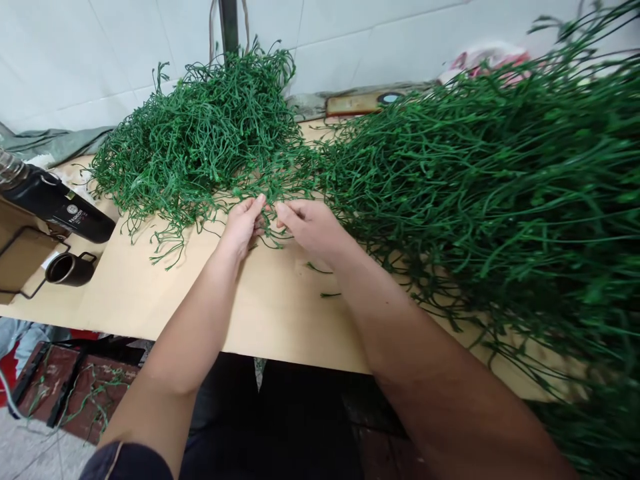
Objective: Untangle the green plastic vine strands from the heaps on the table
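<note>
Both hands meet over the middle of the table, a small gap between their fingertips. My left hand (pixel 246 223) is closed in a pinch on a thin green stem. My right hand (pixel 305 223) is also pinched, thumb against forefinger; what lies between these fingertips is too small to make out. Behind the left hand rises a heap of curly green plastic stems (pixel 200 127). A larger pile of long green stems (pixel 480 173) spreads over the right side, close to my right hand. Loose stems lie between the two piles.
The tan tabletop (pixel 295 320) has its front edge near my body. At the left are a black bottle (pixel 70 207), a dark mug (pixel 73 269) and a cardboard box (pixel 20 247). A yellowish case (pixel 353 104) lies by the tiled wall.
</note>
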Motion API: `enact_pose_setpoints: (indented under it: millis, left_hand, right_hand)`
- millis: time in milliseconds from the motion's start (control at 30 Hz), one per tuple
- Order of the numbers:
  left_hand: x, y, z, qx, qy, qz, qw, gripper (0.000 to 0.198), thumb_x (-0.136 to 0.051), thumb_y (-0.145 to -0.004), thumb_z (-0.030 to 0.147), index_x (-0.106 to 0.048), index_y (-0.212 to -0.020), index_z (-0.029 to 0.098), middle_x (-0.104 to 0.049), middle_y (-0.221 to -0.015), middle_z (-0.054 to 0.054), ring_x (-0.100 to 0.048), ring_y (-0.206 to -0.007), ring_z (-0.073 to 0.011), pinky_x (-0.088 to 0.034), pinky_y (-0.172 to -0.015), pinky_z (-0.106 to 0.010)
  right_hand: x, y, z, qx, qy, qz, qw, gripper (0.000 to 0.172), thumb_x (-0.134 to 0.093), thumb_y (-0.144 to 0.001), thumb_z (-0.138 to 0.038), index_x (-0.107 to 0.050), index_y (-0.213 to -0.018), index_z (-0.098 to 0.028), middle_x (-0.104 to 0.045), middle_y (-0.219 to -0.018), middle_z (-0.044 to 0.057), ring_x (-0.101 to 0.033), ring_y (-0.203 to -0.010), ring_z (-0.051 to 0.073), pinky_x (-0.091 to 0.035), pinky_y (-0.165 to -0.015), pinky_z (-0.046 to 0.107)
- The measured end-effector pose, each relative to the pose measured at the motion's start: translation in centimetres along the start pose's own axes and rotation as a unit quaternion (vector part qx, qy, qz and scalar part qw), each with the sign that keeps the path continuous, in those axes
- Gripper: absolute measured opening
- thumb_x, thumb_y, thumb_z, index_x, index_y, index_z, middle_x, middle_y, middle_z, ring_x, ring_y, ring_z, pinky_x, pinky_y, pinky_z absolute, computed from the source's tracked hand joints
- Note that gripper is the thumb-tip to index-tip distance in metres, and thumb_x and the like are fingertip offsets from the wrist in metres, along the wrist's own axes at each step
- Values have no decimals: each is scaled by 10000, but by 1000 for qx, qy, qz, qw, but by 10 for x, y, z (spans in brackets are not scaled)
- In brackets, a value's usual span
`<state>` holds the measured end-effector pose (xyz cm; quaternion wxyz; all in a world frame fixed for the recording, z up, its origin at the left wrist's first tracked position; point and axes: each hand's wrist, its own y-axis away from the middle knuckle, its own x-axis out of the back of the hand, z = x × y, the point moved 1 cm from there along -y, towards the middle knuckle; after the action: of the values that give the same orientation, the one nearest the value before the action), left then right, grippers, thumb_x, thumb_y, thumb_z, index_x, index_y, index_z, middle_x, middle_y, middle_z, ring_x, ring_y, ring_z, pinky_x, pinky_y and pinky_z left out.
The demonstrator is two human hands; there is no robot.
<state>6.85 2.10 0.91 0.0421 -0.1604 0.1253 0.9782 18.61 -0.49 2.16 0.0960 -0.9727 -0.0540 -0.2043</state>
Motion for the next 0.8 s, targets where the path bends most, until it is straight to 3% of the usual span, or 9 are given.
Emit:
enact_pose_setpoints:
  millis: [67,133,233,333,500,633,800]
  left_hand:
    - [2,1,2,2,16,-11,1000,320,-622,-797,355,-463,-611,150,-283,-438,95,-277,-356,-7,-247,-383,-140]
    - [3,2,4,3,20,-11,1000,325,-625,-794,361,-462,-608,151,-284,-439,96,-276,-360,-5,-261,-385,-136]
    - [2,2,4,-1,17,-2,1000,318,-626,-792,362,-467,-614,152,-280,-436,96,-268,-363,-5,-249,-382,-136]
    - [0,1,3,-8,10,-16,1000,310,-619,-801,352,-465,-620,154,-270,-428,94,-261,-366,-11,-217,-376,-141]
    - [0,-1,1,-10,-3,-8,1000,346,-603,-814,327,-400,-587,163,-309,-429,86,-267,-359,-14,-211,-370,-147]
    - [-1,2,2,-2,-17,14,1000,383,-597,-815,335,-362,-565,166,-336,-451,80,-290,-353,-12,-201,-361,-146]
    - [-11,10,2,7,-59,-1,998,353,-500,-876,258,-384,-560,152,-351,-430,77,-258,-336,-5,-199,-359,-133]
  right_hand:
    - [0,0,3,-22,-25,-15,999,324,-420,-836,-372,-458,-578,-180,-395,-541,-25,-348,-522,91,-301,-545,259]
    - [1,-1,6,0,14,-23,1000,271,-507,-790,-357,-481,-588,-179,-410,-562,-19,-380,-564,106,-329,-568,268]
    - [4,-2,9,77,104,52,990,190,-554,-757,-296,-543,-609,-177,-479,-672,27,-469,-732,166,-391,-681,319]
    - [3,-1,8,144,118,136,973,222,-496,-809,-305,-578,-640,-187,-529,-804,69,-499,-876,208,-416,-784,376]
    - [-6,6,-4,220,77,127,964,302,-401,-873,-323,-560,-652,-192,-597,-823,65,-531,-871,184,-414,-826,355]
    - [-6,8,-7,174,13,83,981,383,-374,-899,-408,-560,-651,-183,-559,-668,28,-500,-667,134,-405,-663,291]
    - [-1,0,-1,121,-106,93,983,489,-421,-853,-575,-430,-550,-191,-503,-567,0,-457,-571,102,-382,-584,262]
